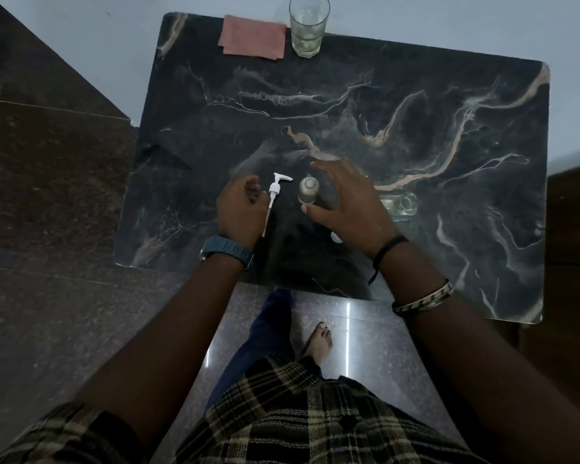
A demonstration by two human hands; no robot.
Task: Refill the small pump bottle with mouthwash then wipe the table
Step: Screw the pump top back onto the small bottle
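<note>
The small pump bottle (308,190) stands upright without its top near the middle of the dark marble table (416,135). Its white pump head (275,192) with the long tube lies flat just to the left. My left hand (240,211) rests beside the pump with loosely curled fingers and holds nothing. My right hand (347,199) hovers right of the bottle, fingers spread, thumb close to the bottle's base. Partly hidden behind that hand lies a clear mouthwash container (400,204). A small white cap (336,237) peeks out under my right wrist.
A folded pink cloth (253,36) lies at the table's far edge, with a drinking glass (308,26) holding a little liquid next to it. My bare foot (318,339) stands on the glossy floor below the table's near edge.
</note>
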